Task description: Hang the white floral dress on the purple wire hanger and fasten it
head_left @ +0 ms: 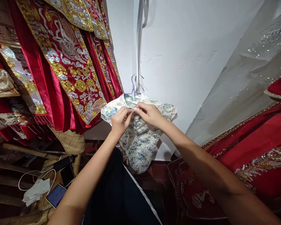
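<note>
A person is reaching both bare arms forward to a small cream dress point(140, 140) patterned in blue and green, which is hanging on a wire hanger point(134, 86) against a white wall point(182, 47). The left hand point(120, 120) and the right hand point(150, 114) are meeting at the collar, just below the hanger hook, fingertips pinched narrow on the fabric at the neckline. The step in hand appears to be fastening or undoing the collar closure; the button itself is too small to make out. The next move probably calls for fine fingertip work, keeping the collar edges together while the dress is swinging freely on its hook. Red robes point(67, 62) heavy with gold and silver embroidery are hanging to the left, and more red embroidered cloth point(253, 150) is lying to the right. Lower left, two phones point(61, 187), a white cable and a crumpled white tissue point(36, 191) are resting on a cluttered wooden surface.
</note>
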{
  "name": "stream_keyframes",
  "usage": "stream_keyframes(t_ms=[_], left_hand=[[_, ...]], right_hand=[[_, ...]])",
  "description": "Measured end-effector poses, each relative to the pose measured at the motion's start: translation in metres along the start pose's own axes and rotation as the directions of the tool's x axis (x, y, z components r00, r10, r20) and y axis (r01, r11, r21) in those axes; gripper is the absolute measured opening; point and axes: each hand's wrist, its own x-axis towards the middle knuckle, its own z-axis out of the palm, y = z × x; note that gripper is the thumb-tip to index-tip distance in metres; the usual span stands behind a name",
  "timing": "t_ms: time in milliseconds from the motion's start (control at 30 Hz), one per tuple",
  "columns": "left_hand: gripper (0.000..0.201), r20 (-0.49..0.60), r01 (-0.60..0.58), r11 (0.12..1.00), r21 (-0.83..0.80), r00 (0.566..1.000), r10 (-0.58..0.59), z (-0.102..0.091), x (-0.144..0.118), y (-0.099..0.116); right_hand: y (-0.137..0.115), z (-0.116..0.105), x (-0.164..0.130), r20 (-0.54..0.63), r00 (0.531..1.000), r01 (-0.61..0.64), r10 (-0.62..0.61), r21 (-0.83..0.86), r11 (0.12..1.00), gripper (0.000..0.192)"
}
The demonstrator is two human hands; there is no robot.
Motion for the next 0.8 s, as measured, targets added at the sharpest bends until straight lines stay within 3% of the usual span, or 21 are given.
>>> stream_keyframes(t_ms=[267,400,600,800], left_hand=[[0.012,0.097,-0.065,0.995,0.076,0.994,0.058,0.018,-0.011,0.005],[0.011,0.029,-0.094,0.984,0.153,0.995,0.091,0.023,-0.012,0.003],[0.013,-0.009,-0.105,0.984,0.141,0.994,0.108,0.026,-0.009,0.004],[0.01,-0.05,-0.058,0.998,0.017,0.997,0.059,0.014,0.009,0.005]], right_hand=[[0.005,0.018,-0.014,-0.18,0.976,-0.102,0.125,0.136,0.985,0.023],[0.004,0.022,-0.013,-0.205,0.971,-0.084,0.124,0.192,0.978,0.024],[-0.001,0.018,-0.009,-0.182,0.976,-0.075,0.118,0.227,0.971,0.026],[-0.003,0.016,-0.002,-0.19,0.965,-0.066,0.181,0.49,0.869,0.034]])
